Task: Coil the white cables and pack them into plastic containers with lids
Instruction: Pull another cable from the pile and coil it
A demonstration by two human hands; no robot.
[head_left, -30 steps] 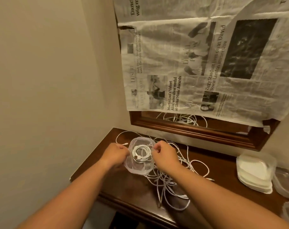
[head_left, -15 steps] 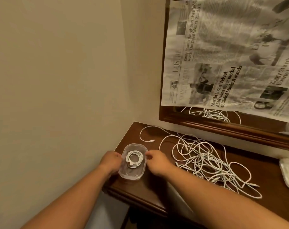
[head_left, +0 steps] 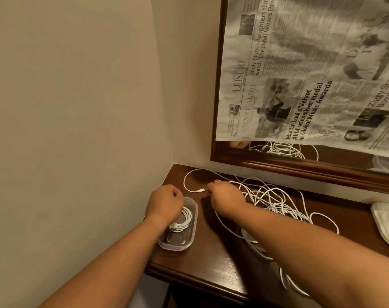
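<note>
A clear plastic container (head_left: 190, 240) stands near the front left corner of the dark wooden table (head_left: 213, 256), with a coiled white cable (head_left: 184, 218) inside it. My left hand (head_left: 164, 202) hovers over the container's far end with its fingers curled and nothing visible in them. My right hand (head_left: 225, 196) is to the right of it, fingers curled, its fingertips at the connector (head_left: 202, 190) of a loose white cable. Whether it pinches the connector is hidden. A tangle of white cables (head_left: 275, 203) lies behind and under my right forearm.
A stack of white lids (head_left: 387, 225) sits at the right edge. A wood-framed mirror (head_left: 278, 162) covered with newspaper hangs behind the table. A beige wall closes in the left side and the table's front edge is close.
Both hands have let go of the container. My left hand lifted above its far end, and my right hand moved back to the loose cable's connector. The view shifted closer.
</note>
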